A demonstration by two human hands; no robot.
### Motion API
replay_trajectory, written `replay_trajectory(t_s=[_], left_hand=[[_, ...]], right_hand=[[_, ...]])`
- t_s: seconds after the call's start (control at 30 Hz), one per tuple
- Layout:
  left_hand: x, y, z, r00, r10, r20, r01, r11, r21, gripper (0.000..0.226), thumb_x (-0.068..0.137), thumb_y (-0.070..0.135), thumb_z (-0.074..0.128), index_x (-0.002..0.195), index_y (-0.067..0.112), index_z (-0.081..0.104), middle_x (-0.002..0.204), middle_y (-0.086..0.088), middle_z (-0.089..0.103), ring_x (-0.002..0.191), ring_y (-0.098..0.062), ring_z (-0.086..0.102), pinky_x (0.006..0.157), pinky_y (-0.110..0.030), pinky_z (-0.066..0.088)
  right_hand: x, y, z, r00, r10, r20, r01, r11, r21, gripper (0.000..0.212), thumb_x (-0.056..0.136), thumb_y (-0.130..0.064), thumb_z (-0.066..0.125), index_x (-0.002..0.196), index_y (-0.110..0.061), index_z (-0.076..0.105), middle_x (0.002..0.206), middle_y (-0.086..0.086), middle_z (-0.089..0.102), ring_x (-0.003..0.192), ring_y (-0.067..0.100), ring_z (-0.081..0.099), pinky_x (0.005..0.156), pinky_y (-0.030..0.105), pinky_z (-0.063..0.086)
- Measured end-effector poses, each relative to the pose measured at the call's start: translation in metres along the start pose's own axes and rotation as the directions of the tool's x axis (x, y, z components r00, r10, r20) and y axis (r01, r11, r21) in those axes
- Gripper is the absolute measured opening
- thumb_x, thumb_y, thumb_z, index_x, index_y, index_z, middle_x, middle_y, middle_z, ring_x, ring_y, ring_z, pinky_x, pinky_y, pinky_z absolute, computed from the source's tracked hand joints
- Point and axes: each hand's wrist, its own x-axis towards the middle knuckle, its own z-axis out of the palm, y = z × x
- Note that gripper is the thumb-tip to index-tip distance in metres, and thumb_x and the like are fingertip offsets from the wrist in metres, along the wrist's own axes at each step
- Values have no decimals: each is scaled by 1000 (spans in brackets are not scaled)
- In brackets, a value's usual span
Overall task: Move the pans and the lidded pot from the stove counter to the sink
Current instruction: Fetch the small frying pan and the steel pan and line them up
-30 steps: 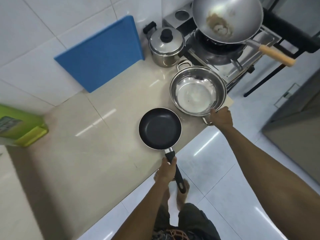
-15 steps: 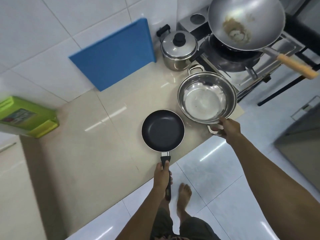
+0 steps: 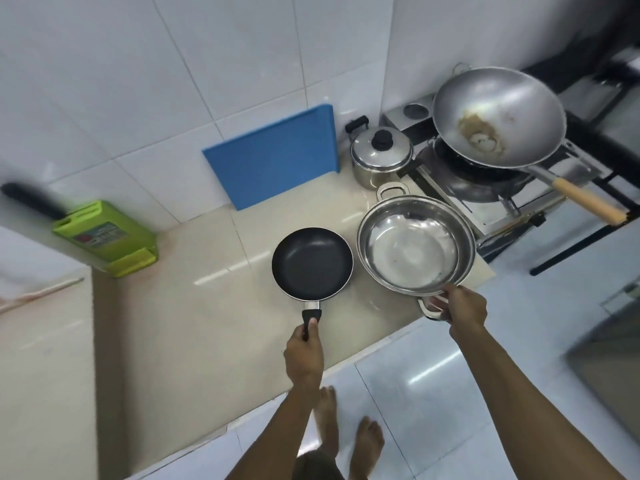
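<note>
A small black frying pan (image 3: 311,263) sits over the beige counter (image 3: 194,323), and my left hand (image 3: 304,351) is shut on its black handle. To its right is a wide steel two-handled pan (image 3: 414,245); my right hand (image 3: 462,308) grips its near loop handle at the counter's edge. Whether either pan is lifted off the counter I cannot tell. Behind them a lidded steel pot (image 3: 379,159) with a black knob stands against the wall beside the stove. No sink is in view.
A large wok (image 3: 498,116) with food residue and a wooden handle rests on the gas stove (image 3: 485,188). A blue cutting board (image 3: 273,155) leans on the tiled wall. A green knife block (image 3: 104,237) stands at the left. My bare feet are on the floor below.
The view has shifted, so everything sits further right and lower in frame. My left hand now holds the frying pan's handle closer to the pan. Both grips remain.
</note>
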Motion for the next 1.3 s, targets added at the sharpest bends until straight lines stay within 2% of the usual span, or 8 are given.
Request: replay_trajectory(t_s=[0.1, 0.37, 0.67, 0.8, 0.93, 1.07, 1.2, 1.3], left_hand=[[-5, 16, -19, 998, 47, -48, -48, 999, -23, 40, 102, 44, 49, 102, 11, 70, 91, -14, 73, 91, -37, 66, 75, -39, 51], [-17, 55, -82, 970, 143, -195, -162, 983, -83, 36, 102, 45, 47, 105, 17, 70, 93, -9, 73, 92, -33, 66, 81, -42, 55], [-21, 62, -189, 925, 141, -354, -183, 979, -86, 36, 102, 47, 45, 105, 21, 70, 93, -3, 73, 91, -30, 67, 80, -40, 54], [-17, 37, -255, 913, 89, -398, -152, 979, -132, 37, 103, 46, 44, 99, 19, 69, 92, -4, 72, 91, -30, 66, 80, -40, 53], [-4, -17, -349, 872, 35, -488, -143, 972, -186, 38, 103, 45, 44, 103, 18, 71, 95, -6, 73, 90, -31, 66, 74, -38, 51], [5, -72, -445, 826, -29, -563, -95, 977, -189, 39, 103, 47, 41, 101, 21, 69, 93, -1, 72, 91, -28, 65, 79, -40, 52], [9, -126, -534, 752, -102, -651, -64, 972, -226, 39, 103, 47, 42, 100, 20, 69, 91, -3, 72, 89, -29, 66, 77, -39, 51], [7, -164, -593, 696, -156, -701, -47, 964, -262, 41, 103, 47, 42, 104, 17, 70, 93, -6, 72, 90, -31, 66, 76, -38, 50]], right_hand=[[-23, -11, 3, 998, -60, 26, 58, 996, 62, 9, 80, -11, 74, 75, -3, 72, 72, 11, 75, 59, 28, 77, 43, 27, 55], [-95, -51, 25, 973, -205, 106, 183, 965, 188, 9, 80, -10, 74, 77, -1, 73, 68, 12, 75, 55, 27, 76, 45, 28, 57], [-196, -79, 87, 896, -349, 275, 307, 933, 186, 7, 83, -10, 74, 85, -4, 74, 74, 18, 76, 55, 28, 76, 46, 26, 58], [-247, -64, 131, 856, -378, 353, 335, 925, 179, 8, 81, -12, 74, 85, -4, 75, 68, 15, 76, 54, 28, 75, 46, 27, 58], [-313, -25, 192, 808, -385, 447, 356, 922, 150, 12, 81, -14, 76, 88, -4, 75, 65, 11, 77, 56, 28, 76, 60, 34, 62], [-391, 25, 249, 764, -363, 533, 344, 928, 140, 11, 82, -15, 78, 88, -7, 74, 66, 11, 77, 58, 27, 77, 49, 29, 60], [-468, 77, 313, 689, -325, 647, 346, 933, 100, 9, 83, -13, 76, 87, -5, 74, 72, 17, 77, 51, 23, 74, 48, 29, 60], [-525, 116, 356, 615, -294, 732, 357, 931, 73, 9, 82, -14, 75, 86, -5, 76, 75, 19, 77, 50, 23, 73, 67, 40, 63]])
